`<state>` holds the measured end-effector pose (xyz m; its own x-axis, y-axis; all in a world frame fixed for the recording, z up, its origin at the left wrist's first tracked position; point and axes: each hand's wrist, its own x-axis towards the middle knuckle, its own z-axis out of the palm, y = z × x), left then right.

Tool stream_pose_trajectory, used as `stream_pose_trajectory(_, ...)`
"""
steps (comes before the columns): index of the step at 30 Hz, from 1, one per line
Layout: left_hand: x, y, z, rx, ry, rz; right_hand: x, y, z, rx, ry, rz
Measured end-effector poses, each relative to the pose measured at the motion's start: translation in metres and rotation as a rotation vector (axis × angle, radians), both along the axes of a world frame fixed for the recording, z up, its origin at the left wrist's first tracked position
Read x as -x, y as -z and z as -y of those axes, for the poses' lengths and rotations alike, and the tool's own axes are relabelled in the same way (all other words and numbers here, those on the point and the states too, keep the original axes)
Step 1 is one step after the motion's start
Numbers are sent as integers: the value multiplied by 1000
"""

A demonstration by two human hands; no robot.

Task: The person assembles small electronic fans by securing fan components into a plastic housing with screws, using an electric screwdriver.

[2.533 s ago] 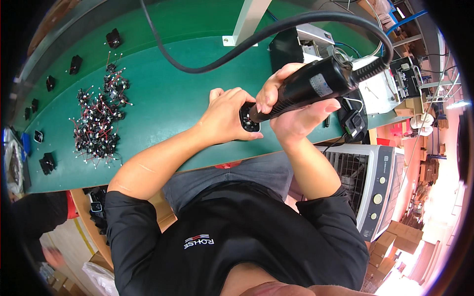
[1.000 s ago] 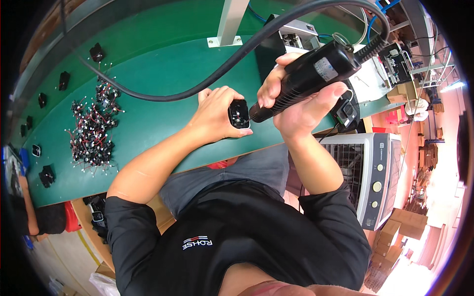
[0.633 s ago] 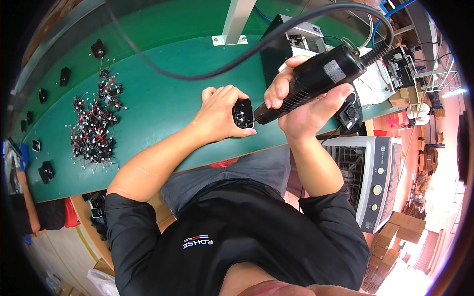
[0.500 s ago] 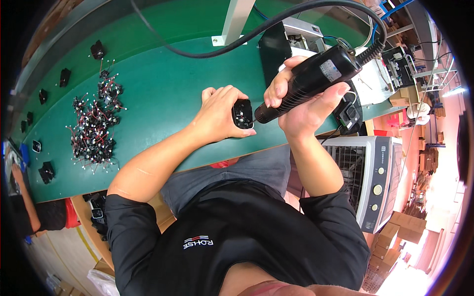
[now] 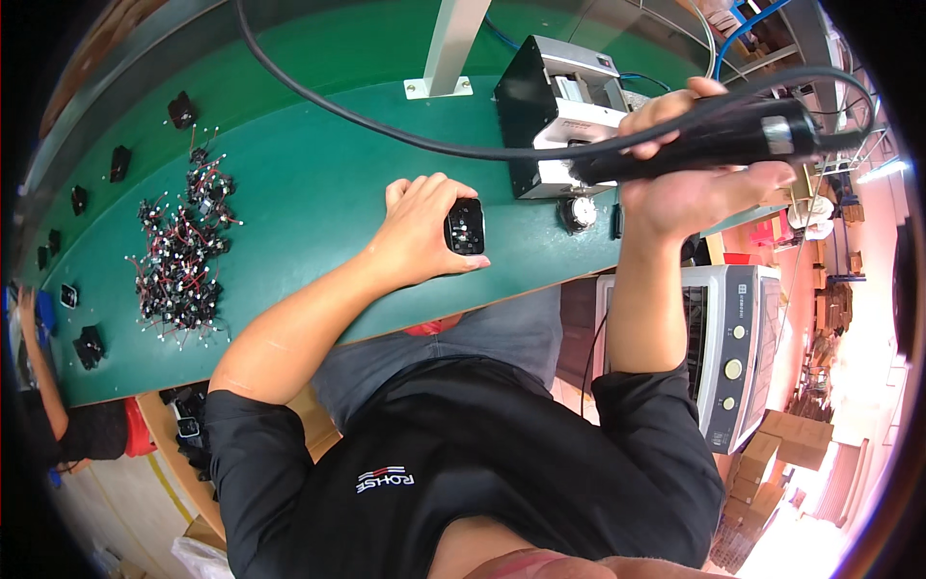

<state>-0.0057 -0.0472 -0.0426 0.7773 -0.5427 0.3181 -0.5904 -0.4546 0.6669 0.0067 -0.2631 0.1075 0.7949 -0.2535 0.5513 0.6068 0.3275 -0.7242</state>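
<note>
Near frame centre, small black housing [image 5: 466,228], open face up, over green bench [image 5: 318,217]; left hand [image 5: 420,224] clasping it narrow, thumb to lower edge. Upper right, right hand [image 5: 690,198] wrapped round black corded tool [image 5: 743,143], well apart from housing, overlapping black-and-white machine [image 5: 531,106]! Round white-topped object [image 5: 579,214] just below. Far left, heap of wired parts [image 5: 183,256].

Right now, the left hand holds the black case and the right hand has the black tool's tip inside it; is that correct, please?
Not quite: the head view shows the black tool in the right hand, its tip well right of the black case in the left hand.
</note>
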Motion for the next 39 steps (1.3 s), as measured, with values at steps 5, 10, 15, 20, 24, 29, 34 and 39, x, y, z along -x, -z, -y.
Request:
stream_pose_trajectory(5,-1,1,3,23,10,-20,-16,-39,47,175,125,147)
stream_pose_trajectory(10,2,2,-4,-3,-6,-13,-1,-12,48,281,159,-177)
stream_pose_trajectory(15,0,0,1,-6,0,-9,6,43,69,154,200,-240)
stream_pose_trajectory(20,0,1,0,1,1,-10,3,56,74,140,227,-219)
stream_pose_trajectory(24,-1,1,1,-6,6,-29,4,55,79,157,243,-232)
stream_pose_trajectory(29,0,1,-1,-3,6,-15,5,45,75,222,255,-231)
stream_pose_trajectory(34,-1,-1,0,-8,5,-2,0,54,64,83,149,-180)
stream_pose_trajectory(39,-1,0,0,6,16,-3,-4,67,63,93,213,-219)
